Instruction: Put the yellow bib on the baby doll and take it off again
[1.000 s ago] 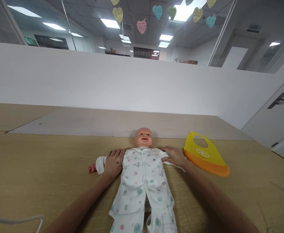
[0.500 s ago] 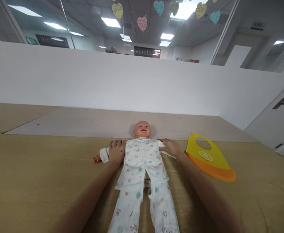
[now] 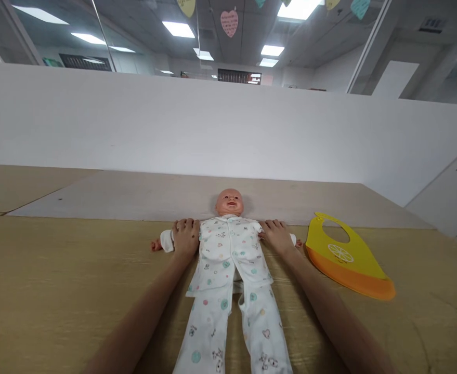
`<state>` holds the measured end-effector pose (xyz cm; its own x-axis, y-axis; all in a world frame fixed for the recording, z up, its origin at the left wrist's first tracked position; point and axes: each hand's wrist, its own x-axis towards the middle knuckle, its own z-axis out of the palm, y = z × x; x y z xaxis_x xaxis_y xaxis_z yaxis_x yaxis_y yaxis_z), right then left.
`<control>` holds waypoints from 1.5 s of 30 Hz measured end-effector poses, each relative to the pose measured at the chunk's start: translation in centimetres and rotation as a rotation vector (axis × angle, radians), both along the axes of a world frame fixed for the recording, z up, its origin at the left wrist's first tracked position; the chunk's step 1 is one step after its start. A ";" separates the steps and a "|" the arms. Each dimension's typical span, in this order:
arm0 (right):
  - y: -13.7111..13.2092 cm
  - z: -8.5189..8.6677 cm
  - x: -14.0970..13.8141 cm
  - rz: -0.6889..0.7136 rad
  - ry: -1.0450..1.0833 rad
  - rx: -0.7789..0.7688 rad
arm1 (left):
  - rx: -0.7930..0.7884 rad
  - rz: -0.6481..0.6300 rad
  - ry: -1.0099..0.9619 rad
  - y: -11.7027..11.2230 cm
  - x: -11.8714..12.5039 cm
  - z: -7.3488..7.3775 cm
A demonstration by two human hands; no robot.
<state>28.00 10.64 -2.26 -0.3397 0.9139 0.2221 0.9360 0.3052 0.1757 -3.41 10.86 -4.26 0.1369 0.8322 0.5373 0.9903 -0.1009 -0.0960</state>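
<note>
- Doll: lies face up on the wooden table, directly in front of the person, head at the far end, over the pale strip of the tabletop.
- Clothing: white printed jacket, and trousers in a matching print. The jacket's front edges part below the chest. The trouser legs run toward the person, slightly spread, and leave my view at the bottom.
- Left hand: laid across one sleeve close to the shoulder, fingers bent over its far side. Whether it clasps the arm or merely rests there, I cannot tell. Beyond it project a white cuff and a small doll fist.
- Right hand: placed likewise over the opposite sleeve, thumb side toward the jacket. Firmness of hold: cannot be told from here. The other cuff and the tip of the doll's hand protrude past it.
- Bib: yellow with an orange lower edge and a white citrus-slice print; lies flat on the table just beside the right forearm, neck opening away from the person.
- Background: white wall behind the table, glass above it. A pink heart-shaped note shows against the glass.
</note>
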 end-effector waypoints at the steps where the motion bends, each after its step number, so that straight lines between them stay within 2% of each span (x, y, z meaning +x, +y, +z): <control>1: 0.1 -0.2 0.0 -0.007 0.012 0.015 | 0.000 0.004 0.013 0.0 0.0 0.0; 10: -0.9 -1.6 -0.6 -0.052 0.080 0.128 | -0.028 0.023 -0.032 -0.8 0.1 0.4; 16: -1.1 -2.1 -0.7 -0.040 0.117 0.194 | 0.007 -0.103 -0.064 -1.8 0.4 0.2; 21: -1.4 -2.8 -1.6 -0.001 0.143 0.268 | 0.009 -0.229 -0.113 -4.0 0.6 -0.2; 27: -1.6 -3.2 -2.2 0.017 0.161 0.267 | -0.007 -0.338 -0.129 -5.8 0.6 -0.2; 31: -2.0 -3.0 -2.3 -0.002 0.159 0.279 | -0.059 -0.292 -0.149 -6.1 0.7 0.2; 36: -3.0 -3.0 -2.9 -0.059 0.180 0.323 | -0.382 -0.126 -0.149 -6.6 0.9 0.9; 38: -3.1 -3.0 -2.9 -0.069 0.198 0.317 | -0.456 -0.054 -0.136 -6.6 1.0 1.3; 45: -3.1 -2.4 -2.0 0.042 0.300 0.113 | -0.534 0.022 -0.143 -6.1 1.1 1.8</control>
<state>25.99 7.55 -4.66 -0.2810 0.8642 0.4173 0.9380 0.3393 -0.0709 -2.30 4.71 -2.50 0.0734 0.9959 0.0521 0.9920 -0.0783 0.0987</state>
